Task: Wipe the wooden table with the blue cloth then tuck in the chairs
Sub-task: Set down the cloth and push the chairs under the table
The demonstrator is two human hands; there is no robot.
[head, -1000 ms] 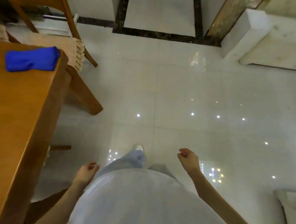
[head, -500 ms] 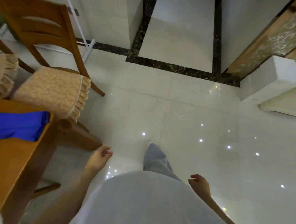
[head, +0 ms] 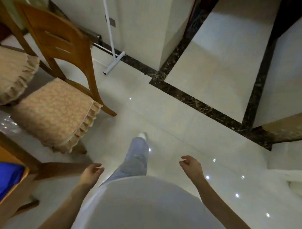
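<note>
The blue cloth (head: 4, 183) lies on the corner of the wooden table (head: 15, 193) at the lower left edge of the head view. A wooden chair (head: 56, 97) with a beige frilled cushion stands pulled out beyond the table corner. A second cushioned chair (head: 9, 75) sits to its left, partly cut off. My left hand (head: 90, 174) hangs loosely curled beside my leg, holding nothing, right of the table corner. My right hand (head: 191, 166) hangs loosely curled over the floor, empty.
A white mop (head: 112, 60) leans against the wall behind the chair. Glossy white floor tiles with a dark marble border (head: 198, 102) stretch ahead. A wall corner (head: 164, 46) juts out at centre top. Something white (head: 296, 184) lies at the right edge.
I have walked forward along the table: the cloth and table corner slid down and left in view, the chairs came closer. Both hands stay empty, swinging at my sides.
</note>
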